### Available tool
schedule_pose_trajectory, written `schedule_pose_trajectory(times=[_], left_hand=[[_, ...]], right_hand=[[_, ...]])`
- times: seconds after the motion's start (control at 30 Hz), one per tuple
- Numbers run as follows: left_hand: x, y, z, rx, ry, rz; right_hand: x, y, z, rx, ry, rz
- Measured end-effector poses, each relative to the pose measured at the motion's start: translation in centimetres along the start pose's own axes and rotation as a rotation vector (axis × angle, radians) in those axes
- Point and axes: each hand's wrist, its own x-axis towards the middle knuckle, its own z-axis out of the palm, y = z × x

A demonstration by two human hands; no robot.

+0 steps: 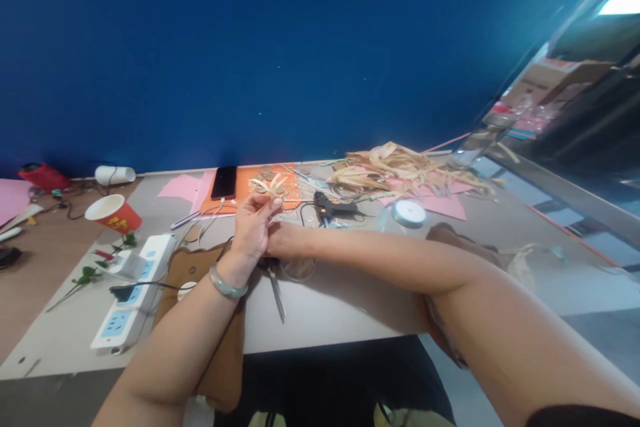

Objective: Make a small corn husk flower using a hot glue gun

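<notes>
My left hand point(253, 223), a bracelet on its wrist, is closed with thumb and fingertips pinched. In the pinch is a thin pale stick point(296, 200) pointing right. Curled cream-coloured husk strips point(270, 184) show just beyond the fingertips; whether they are joined to the stick I cannot tell. My right hand point(286, 241) crosses in close against the left palm, its fingers hidden behind the left hand. Just below it lie scissors point(277, 293), blades pointing towards me and handles mostly covered. A black glue gun point(336, 207) rests right of the hands.
Dried corn husks point(390, 170) are heaped at the back right, near a ribbon roll point(409, 212). A phone point(224, 183) lies on orange card. To the left are a power strip point(135, 293), a red paper cup point(114, 213) and an artificial stem point(85, 278). A blue wall point(300, 60) stands behind.
</notes>
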Motion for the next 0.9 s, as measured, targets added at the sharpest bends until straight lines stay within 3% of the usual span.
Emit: schedule_pose_trajectory(times=[0.17, 0.3, 0.37, 0.5, 0.63, 0.73, 0.8, 0.9], left_hand=[[0.2, 0.2, -0.3, -0.041, -0.03, -0.002], [0.5, 0.4, -0.4, -0.071, -0.018, 0.035], [0.5, 0.5, -0.4, -0.082, 0.006, 0.049], [0.5, 0.7, -0.1, -0.109, 0.047, 0.042], [0.4, 0.6, 0.0, -0.116, 0.053, 0.034], [0.4, 0.4, -0.1, -0.112, 0.05, 0.048], [0.5, 0.3, -0.1, -0.11, 0.047, 0.062], [0.6, 0.2, -0.2, -0.113, 0.042, 0.078]], right_hand=[[-1.2, 0.4, -1.2, -0.103, -0.054, -0.052], [-4.4, 0.9, -4.1, -0.166, -0.04, -0.032], [-6.7, 1.2, -5.9, -0.086, -0.054, 0.056], [-12.1, 2.1, -8.3, 0.241, 0.062, 0.309], [-16.4, 2.5, -7.6, 0.886, 0.336, 0.536], [-17.2, 1.4, -6.3, 1.2, 0.509, 0.534], [-16.6, 0.1, -5.7, 1.211, 0.473, 0.566], [-14.9, -1.8, -5.5, 1.004, 0.415, 0.646]])
